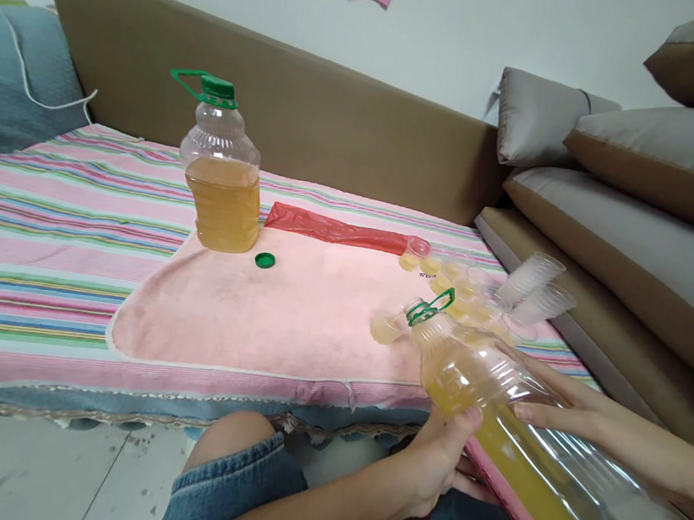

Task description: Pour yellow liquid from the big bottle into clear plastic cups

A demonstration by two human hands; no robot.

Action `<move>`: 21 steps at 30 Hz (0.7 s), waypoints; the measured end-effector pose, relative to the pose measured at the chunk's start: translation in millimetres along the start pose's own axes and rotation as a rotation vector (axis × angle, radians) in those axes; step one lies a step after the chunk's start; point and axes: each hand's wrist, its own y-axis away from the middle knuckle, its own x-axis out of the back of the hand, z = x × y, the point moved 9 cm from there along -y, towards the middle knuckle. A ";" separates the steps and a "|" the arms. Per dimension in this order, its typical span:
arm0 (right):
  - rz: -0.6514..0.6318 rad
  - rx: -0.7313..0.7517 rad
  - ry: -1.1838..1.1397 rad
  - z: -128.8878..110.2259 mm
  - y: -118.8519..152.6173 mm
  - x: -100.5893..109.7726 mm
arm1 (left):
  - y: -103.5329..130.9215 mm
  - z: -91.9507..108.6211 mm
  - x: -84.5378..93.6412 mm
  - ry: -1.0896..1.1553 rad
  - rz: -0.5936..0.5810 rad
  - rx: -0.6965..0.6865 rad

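A large clear plastic bottle [524, 471] of yellow liquid lies tilted, its uncapped mouth with a green ring handle [436, 308] pointing down and left. The mouth is at the rim of a small clear cup [385, 330] holding some yellow liquid. My left hand [432, 463] grips the bottle from below near its shoulder, thumb on its side. My right hand [558, 403] holds it from above and behind; part of its fingers is hidden by the bottle. Several cups of yellow liquid [429, 265] stand behind the bottle neck, some partly hidden.
A second bottle [226, 206], capped green, stands on the pink mat [236, 322]. Beside it lie a green cap [265, 260] and a red plastic bag [338, 229]. Stacked clear cups [529, 280] lean at the right, near piled cushions [659, 224]. A brown headboard [309, 106] closes the back.
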 end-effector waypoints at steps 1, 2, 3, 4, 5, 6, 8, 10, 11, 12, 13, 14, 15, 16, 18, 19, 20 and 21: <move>0.004 0.001 0.009 -0.1 -0.1 0.2 | 0.3 0.5 -0.3 -0.004 -0.003 0.001; 0.004 0.000 0.016 -0.3 -0.1 0.1 | 0.6 0.9 -0.6 -0.009 -0.005 0.002; 0.001 -0.006 0.019 -0.3 -0.1 -0.4 | 0.9 1.1 -0.4 -0.012 -0.003 0.005; -0.008 -0.014 0.019 -0.2 -0.1 -1.2 | 1.0 1.1 -0.1 -0.014 0.000 0.008; -0.017 -0.020 0.020 -0.5 0.0 -2.2 | 1.0 1.0 0.1 -0.015 0.002 0.011; -0.026 -0.023 0.021 -1.2 0.1 -3.1 | 0.8 1.0 0.3 -0.015 0.003 0.011; -0.037 -0.028 0.024 -2.7 0.3 -4.3 | 0.4 1.2 0.6 -0.016 0.004 0.004; -0.036 -0.044 0.025 -2.8 0.1 -4.4 | 0.1 1.5 0.2 -0.015 -0.002 -0.001; -0.031 -0.056 0.026 -2.2 -0.1 -4.0 | 0.1 1.7 0.0 -0.016 -0.003 -0.003; -0.028 -0.066 0.025 -1.6 -0.3 -3.9 | 0.2 1.9 -0.1 -0.016 -0.003 -0.003; -0.028 -0.071 0.024 -1.1 -0.5 -4.0 | 0.3 2.1 -0.3 -0.017 -0.004 -0.002; -0.030 -0.073 0.022 -0.7 -0.6 -4.3 | 0.5 2.2 -0.3 -0.018 -0.001 0.001; -0.034 -0.074 0.020 -0.4 -0.6 -4.7 | 0.7 2.3 -0.1 -0.019 0.003 0.004; -0.036 -0.077 0.017 0.4 -0.4 -4.9 | 0.9 2.3 0.1 -0.018 0.008 0.007; -0.036 -0.088 0.008 2.1 0.1 -5.1 | 1.1 2.2 -0.2 -0.018 0.007 0.013; -0.034 -0.093 0.006 2.7 0.3 -4.8 | 1.2 2.3 -0.3 -0.019 0.007 0.014; -0.031 -0.092 0.006 2.7 0.3 -4.5 | 1.3 2.5 -0.6 -0.020 0.006 0.015; -0.031 -0.089 0.009 2.4 0.2 -4.6 | 1.4 2.6 -0.9 -0.019 0.005 0.017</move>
